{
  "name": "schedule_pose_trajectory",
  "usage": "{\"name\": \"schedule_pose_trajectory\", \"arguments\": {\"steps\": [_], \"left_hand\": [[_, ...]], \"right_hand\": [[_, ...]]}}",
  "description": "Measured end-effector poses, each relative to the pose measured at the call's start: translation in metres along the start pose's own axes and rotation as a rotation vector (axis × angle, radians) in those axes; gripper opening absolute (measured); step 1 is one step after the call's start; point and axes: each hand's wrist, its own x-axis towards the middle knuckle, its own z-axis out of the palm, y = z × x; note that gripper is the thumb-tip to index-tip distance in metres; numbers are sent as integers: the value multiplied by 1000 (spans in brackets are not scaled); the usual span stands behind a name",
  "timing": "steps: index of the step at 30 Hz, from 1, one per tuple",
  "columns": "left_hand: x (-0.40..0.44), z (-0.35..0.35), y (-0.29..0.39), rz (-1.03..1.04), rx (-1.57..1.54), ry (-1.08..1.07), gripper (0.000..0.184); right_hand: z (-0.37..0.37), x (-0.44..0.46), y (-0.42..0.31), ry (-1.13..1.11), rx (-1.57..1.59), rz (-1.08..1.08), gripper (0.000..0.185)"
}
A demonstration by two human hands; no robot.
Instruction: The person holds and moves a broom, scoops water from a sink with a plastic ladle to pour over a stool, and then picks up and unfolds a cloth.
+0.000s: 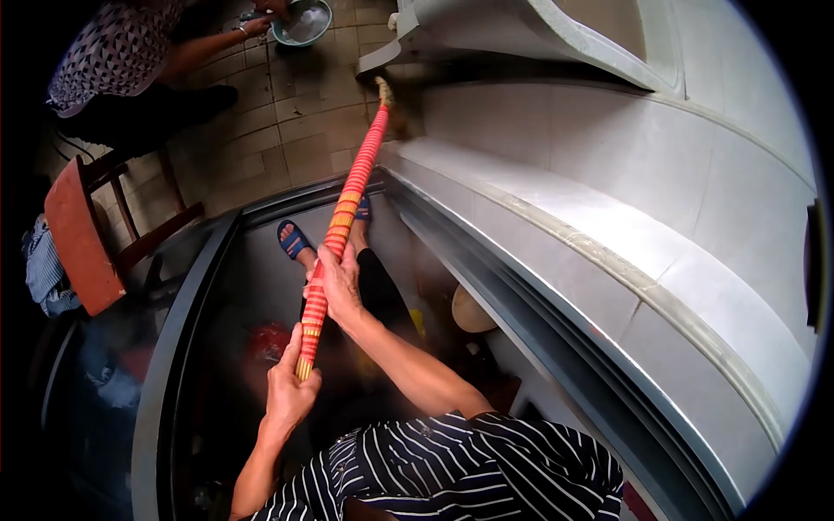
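A long broom handle [356, 185], wrapped in red and yellow bands, runs from my body up toward the tiled floor. My left hand [290, 386] is wrapped round its lower end, where yellow strands stick out. Farther up, my right hand [338, 282] grips the red banded part. Beyond the red wrapping, the far end [383, 90] narrows to a tan piece beside the base of a white fixture [486, 33]. What lies past that end is dark and blurred.
Upper left, another person [117, 52] holds a bowl [302, 22] with something white in it. A reddish wooden chair [80, 234] stands at the left. Dark door tracks [556, 339] and a white tiled ledge [608, 208] lie at the right. My sandaled feet [295, 240] are below the threshold.
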Motion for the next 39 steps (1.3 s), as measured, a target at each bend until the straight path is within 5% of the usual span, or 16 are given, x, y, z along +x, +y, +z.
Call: {"name": "schedule_pose_trajectory", "arguments": {"steps": [5,8,15,21,24,32,34,39], "left_hand": [[71,31,3,127,111,-53,69],[88,41,-1,72,191,17,67],[-22,-6,-19,96,363,110,68],[-68,-8,-2,141,329,96,69],[-91,-12,7,190,228,85,68],[-154,-33,-27,-92,78,-78,67],[-155,-34,-57,-359,-129,-11,66],[-168,-33,-100,-413,165,44,62]], "right_hand": [[-27,62,-39,64,-100,-142,21],[-34,96,-25,37,-122,15,21],[0,-12,33,-77,135,176,22],[-13,-50,-25,-250,51,269,31],[-19,-40,-38,-240,46,68,32],[-40,-11,-58,-6,58,106,22],[-35,-43,-47,103,-47,58,30],[-39,-119,-12,-19,-56,103,28]]}}
